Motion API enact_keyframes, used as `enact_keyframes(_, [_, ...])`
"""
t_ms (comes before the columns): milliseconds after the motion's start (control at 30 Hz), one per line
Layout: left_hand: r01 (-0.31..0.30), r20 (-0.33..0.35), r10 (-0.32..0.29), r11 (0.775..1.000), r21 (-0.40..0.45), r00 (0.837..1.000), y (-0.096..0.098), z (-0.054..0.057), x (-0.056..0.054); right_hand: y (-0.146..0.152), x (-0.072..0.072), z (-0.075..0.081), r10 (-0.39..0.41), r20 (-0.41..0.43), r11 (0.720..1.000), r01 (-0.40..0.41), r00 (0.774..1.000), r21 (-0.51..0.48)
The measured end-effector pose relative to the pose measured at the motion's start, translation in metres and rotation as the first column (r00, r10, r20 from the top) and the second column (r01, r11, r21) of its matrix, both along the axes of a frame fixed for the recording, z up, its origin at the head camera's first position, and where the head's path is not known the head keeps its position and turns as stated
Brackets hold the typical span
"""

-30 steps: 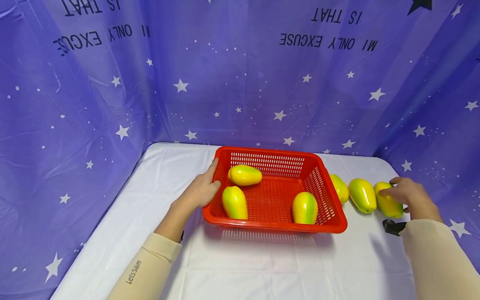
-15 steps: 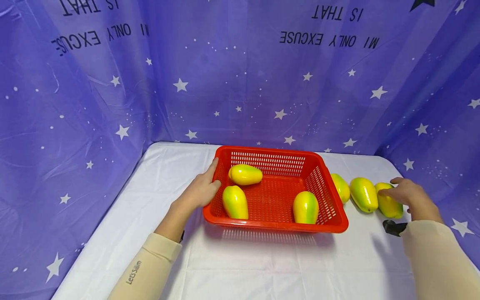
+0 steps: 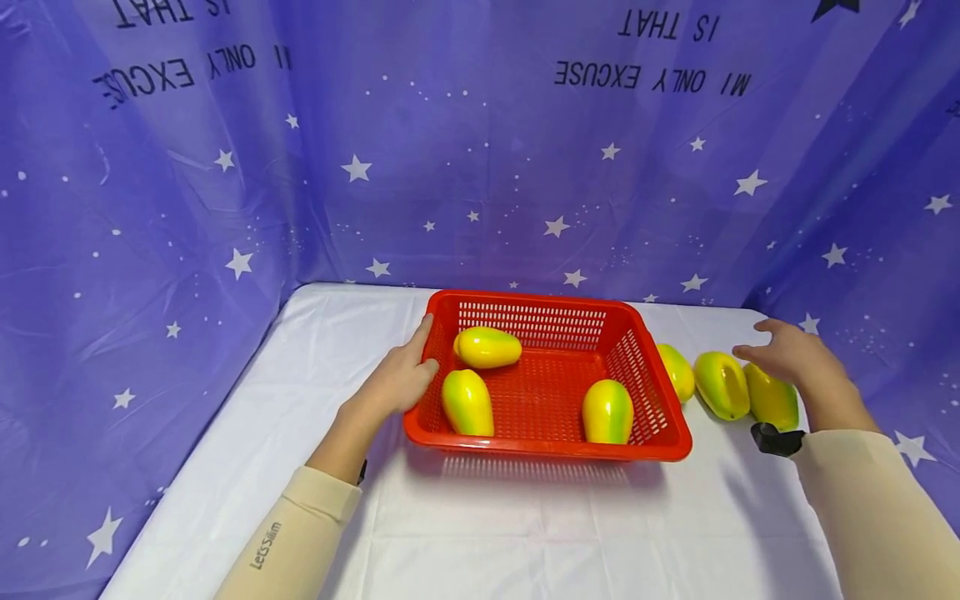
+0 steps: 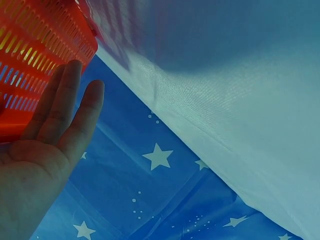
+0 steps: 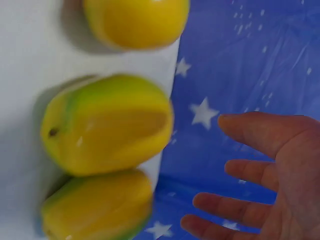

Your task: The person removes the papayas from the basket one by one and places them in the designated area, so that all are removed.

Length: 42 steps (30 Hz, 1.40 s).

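Lying nearest: my cream sleeves (image 3: 288, 533), the left one printed with dark lettering; a black band (image 3: 776, 439) shows at the right cuff.
Left hand (image 3: 397, 379): mine is at the left end of the red plastic basket (image 3: 551, 450), fingers straight, index finger pointing away from me along the rim; the left wrist view shows the other fingers stretched out beside the slotted outer wall.
Right hand (image 3: 795, 358): mine hangs over the rightmost mango (image 3: 772, 404), released, with the fingers loosely spread. The right wrist view is blurred, yet my fingertips seem to be apart from the fruit.
Basket: rectangular, upright, between my two hands, with three yellow-green mangoes inside.
Near side of the basket: near-left mango (image 3: 467, 400) and near-right mango (image 3: 608, 410), well apart, their lower ends hidden by the front rim.
Far side of the basket: far-left mango (image 3: 487, 347), lying on its side along the back, near the left wall.
Outside, to the right: a short row, with the rightmost mango just beside the middle mango (image 3: 722, 385), then a half-hidden mango (image 3: 678, 373) partly behind the basket's right wall.
Underneath: white tablecloth (image 3: 525, 533), lightly creased.
Farthest: purple curtain (image 3: 450, 208) with white stars and upside-down black lettering.
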<state>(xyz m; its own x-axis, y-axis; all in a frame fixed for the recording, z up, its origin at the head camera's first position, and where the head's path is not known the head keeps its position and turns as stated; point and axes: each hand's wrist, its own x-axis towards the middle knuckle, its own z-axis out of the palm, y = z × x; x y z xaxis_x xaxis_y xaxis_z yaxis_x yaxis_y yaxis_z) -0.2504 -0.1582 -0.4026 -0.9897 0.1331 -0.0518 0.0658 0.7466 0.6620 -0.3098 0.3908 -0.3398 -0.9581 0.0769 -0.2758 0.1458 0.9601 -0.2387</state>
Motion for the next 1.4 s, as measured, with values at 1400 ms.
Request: enact_keyframes(1400, [-0.007,-0.007,0.007,1.000,0.030,1.000,-0.002,0.000,0.003,-0.198,0.003,0.045,0.351,-0.221,0.935,-0.354,0.910,0.030])
